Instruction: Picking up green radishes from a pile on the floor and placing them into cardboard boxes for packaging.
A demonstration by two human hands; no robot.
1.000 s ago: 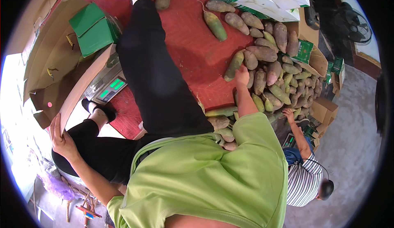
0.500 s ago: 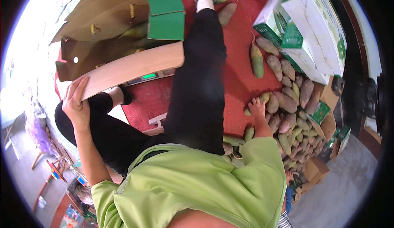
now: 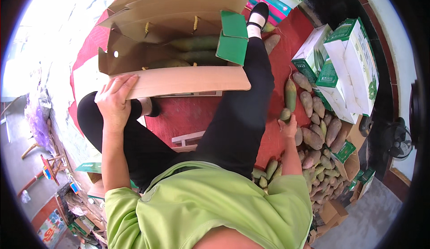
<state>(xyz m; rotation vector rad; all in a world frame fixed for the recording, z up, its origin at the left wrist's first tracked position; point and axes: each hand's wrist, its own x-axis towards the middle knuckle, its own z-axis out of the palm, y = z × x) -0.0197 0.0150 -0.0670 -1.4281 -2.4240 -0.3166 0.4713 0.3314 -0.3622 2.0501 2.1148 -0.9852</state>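
Observation:
My left hand (image 3: 117, 94) grips the front flap (image 3: 188, 79) of an open cardboard box (image 3: 134, 47), fingers over its upper edge and near its left end. Several long green radishes (image 3: 195, 43) lie inside the box; the front flap hides part of them. On my right, my right hand (image 3: 289, 127) is closed around a small green radish (image 3: 285, 113), just in front of a longer green radish (image 3: 290, 97) with a thin root. The right hand's fingers are slightly blurred. A large pile of soil-dusted radishes (image 3: 313, 139) lies beside and behind that hand.
White and green cartons (image 3: 347, 65) stand at the far right, with a carton and a pink-and-blue box (image 3: 273, 7) ahead. A scale (image 3: 192, 94) shows partly beneath the box. My legs straddle a small pale stool (image 3: 188, 138). A fan (image 3: 399, 141) is at the right.
The view has shifted, so more of the box interior shows. My right hand has moved forward from the pile with a small radish. My left hand stays on the flap.

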